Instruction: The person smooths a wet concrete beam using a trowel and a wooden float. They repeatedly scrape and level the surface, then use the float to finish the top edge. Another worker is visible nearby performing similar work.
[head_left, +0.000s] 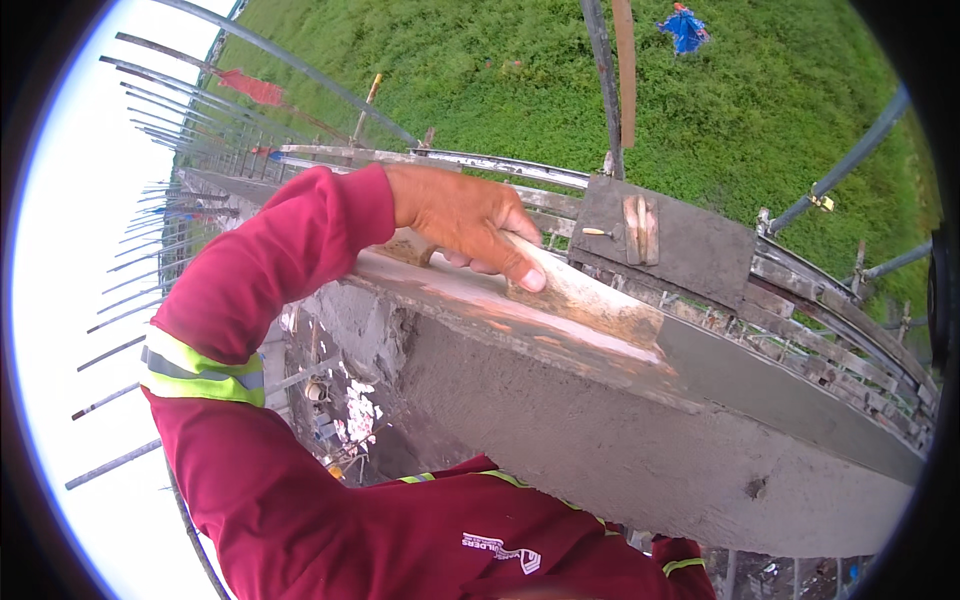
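Note:
My left hand [465, 225] reaches across from the left and is closed round the pale wooden handle of a plasterer's float [600, 320]. The float's long wooden base, smeared with mortar, lies flat on the top of a grey mortar-covered wall [800, 385]. Rough grey mortar coats the wall's near side [560, 420]. Of my right arm only part of the maroon sleeve [685, 567] shows at the bottom right; the hand is out of sight.
Beyond the wall lies a mortar-covered board [690, 245], with a second float [641, 230] and a small pale handle [597, 232] on it. Scaffold poles [840, 160] and planks [830, 340] run along the far side. Green vegetation [480, 60] spreads below; debris [358, 410] lies down on the near side.

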